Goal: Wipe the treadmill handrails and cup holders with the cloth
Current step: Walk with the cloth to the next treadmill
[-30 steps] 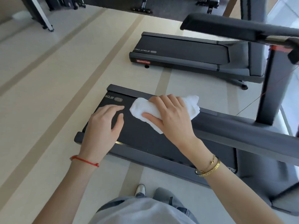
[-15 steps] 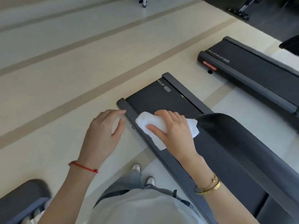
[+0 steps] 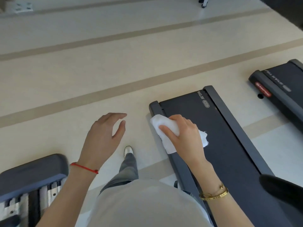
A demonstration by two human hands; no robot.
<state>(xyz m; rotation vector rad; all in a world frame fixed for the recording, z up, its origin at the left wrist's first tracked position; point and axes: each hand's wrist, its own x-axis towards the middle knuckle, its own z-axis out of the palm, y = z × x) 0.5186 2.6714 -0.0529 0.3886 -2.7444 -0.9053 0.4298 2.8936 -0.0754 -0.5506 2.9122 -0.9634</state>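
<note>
The fingers (image 3: 168,129) of the right hand (image 3: 185,136) are curled over a bunched white cloth (image 3: 165,126), thumb on its near side, gripping it. The cloth hangs in the air in front of the near left corner of a treadmill (image 3: 229,145) deck far below; whether it touches anything cannot be told, and its frayed edge shows past the knuckles on the right. Two gold bracelets (image 3: 214,193) circle the right wrist.

The fingers (image 3: 114,116) of the left hand (image 3: 101,138) are loosely extended and slightly bent, thumb apart, holding nothing; the hand hovers above the beige floor (image 3: 82,71), well apart from the cloth. A red cord bracelet (image 3: 84,167) lies at the left wrist.

Between the forearms appear a grey shirt (image 3: 139,205), a grey trouser leg (image 3: 127,169) and a white shoe (image 3: 128,150) on the floor beside the treadmill's left side rail. A dark rounded handrail end (image 3: 282,189) enters at lower right, not touching the cloth. A second treadmill (image 3: 278,82) with a red label lies at the right edge. Part of a grey machine (image 3: 31,174) with metal parts occupies the lower left corner. Darker tan stripes cross the floor diagonally.
</note>
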